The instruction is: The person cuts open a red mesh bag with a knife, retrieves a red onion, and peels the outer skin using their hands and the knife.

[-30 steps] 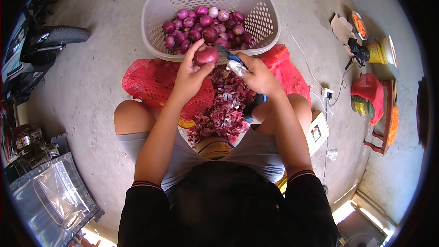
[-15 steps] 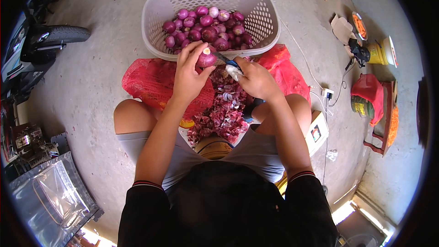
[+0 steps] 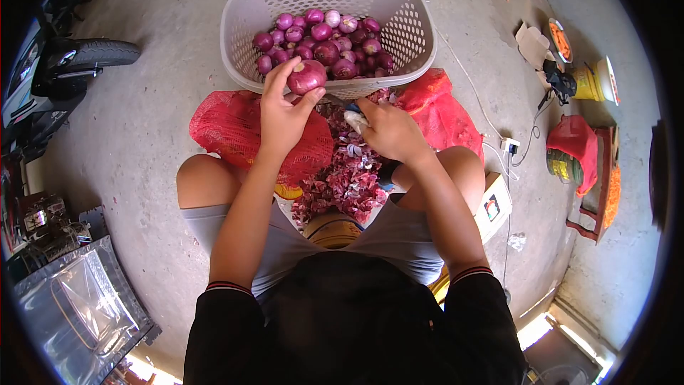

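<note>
My left hand grips a red onion between thumb and fingers, just over the near rim of a grey plastic basket. Many peeled-looking purple onions lie inside it. To the right, my right hand is closed round a knife with a blue and whitish handle; its dark blade points up-left, apart from the onion. Below the hands is a heap of onion skins. Red mesh sacks flank the heap on both sides.
A motorbike wheel stands at the far left. On the right are a white cable, a socket block, a white box, a yellow bucket and a wooden stool by the wall.
My left hand has moved left with the onion and turned it, so the pale cut end no longer faces up. My right hand has drawn slightly down and away with the knife.
</note>
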`<state>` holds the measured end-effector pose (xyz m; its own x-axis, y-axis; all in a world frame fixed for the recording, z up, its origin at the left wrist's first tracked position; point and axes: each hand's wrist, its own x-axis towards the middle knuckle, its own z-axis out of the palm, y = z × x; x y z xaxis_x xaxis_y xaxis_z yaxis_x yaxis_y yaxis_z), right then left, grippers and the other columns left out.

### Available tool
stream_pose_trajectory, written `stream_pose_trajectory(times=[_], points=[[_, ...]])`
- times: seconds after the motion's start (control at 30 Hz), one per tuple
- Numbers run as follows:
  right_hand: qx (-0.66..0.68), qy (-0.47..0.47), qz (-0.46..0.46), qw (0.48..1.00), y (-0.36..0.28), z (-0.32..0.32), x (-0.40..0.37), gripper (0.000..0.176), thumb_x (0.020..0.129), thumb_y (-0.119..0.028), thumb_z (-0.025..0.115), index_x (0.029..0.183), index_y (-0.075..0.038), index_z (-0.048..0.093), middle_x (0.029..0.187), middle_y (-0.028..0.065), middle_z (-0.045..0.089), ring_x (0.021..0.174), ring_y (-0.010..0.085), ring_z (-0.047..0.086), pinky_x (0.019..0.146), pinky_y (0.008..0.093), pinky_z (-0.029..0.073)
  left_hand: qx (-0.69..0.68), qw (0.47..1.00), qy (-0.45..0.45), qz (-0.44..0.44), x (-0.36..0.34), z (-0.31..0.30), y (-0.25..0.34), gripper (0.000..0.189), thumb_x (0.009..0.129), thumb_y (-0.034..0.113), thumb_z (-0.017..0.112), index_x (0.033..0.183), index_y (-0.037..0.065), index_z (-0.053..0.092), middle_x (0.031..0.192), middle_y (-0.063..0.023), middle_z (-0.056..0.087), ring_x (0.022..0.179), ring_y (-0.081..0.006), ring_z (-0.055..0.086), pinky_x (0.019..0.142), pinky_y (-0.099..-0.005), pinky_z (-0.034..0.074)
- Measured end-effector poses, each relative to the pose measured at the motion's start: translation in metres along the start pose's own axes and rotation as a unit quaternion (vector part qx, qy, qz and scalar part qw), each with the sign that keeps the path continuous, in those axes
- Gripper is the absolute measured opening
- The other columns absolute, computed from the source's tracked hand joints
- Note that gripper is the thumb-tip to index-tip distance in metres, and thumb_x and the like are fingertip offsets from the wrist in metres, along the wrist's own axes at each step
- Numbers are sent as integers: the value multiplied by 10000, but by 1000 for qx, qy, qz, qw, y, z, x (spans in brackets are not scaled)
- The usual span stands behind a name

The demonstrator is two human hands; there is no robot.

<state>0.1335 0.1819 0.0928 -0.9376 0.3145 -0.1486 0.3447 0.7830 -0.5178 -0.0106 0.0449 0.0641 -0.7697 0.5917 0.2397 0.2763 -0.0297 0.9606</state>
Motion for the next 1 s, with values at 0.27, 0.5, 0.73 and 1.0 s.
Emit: stream_pose_trajectory(times=[0.27, 0.5, 0.73, 1.0], points=[[36, 38, 6, 999, 3, -5, 2, 261, 806, -187, 548, 1036, -65, 524, 738, 233, 616, 736, 409, 610, 667, 524, 460, -138, 987, -3, -79, 3, -7, -6, 532, 799, 53, 712, 1269, -5, 470, 1222, -104, 488, 1038, -183, 574, 872, -304, 520], [118, 48, -29, 991, -1, -11, 2, 400, 792, -66, 537, 1188, -59, 484, 880, 233, 612, 866, 404, 602, 741, 471, 458, -193, 977, -8, -94, 2, -3, -1, 546, 803, 56, 712, 1282, -4, 457, 1226, -107, 502, 1038, -170, 574, 873, -289, 503], [151, 89, -60, 983, 5, -3, 4, 509, 754, -54, 551, 1245, -48, 414, 946, 249, 603, 873, 423, 593, 754, 482, 470, -48, 998, -30, 14, 0, 0, 1, 563, 741, -79, 684, 1260, 8, 481, 1250, -97, 485, 1145, -192, 510, 962, -339, 465], [123, 83, -82, 986, 2, 0, 4, 488, 752, -48, 557, 1212, -22, 399, 872, 260, 599, 853, 425, 591, 729, 495, 460, 114, 985, -27, 129, 0, 1, 10, 550, 664, -61, 724, 1182, 30, 563, 1239, -119, 520, 1139, -232, 524, 950, -335, 447]])
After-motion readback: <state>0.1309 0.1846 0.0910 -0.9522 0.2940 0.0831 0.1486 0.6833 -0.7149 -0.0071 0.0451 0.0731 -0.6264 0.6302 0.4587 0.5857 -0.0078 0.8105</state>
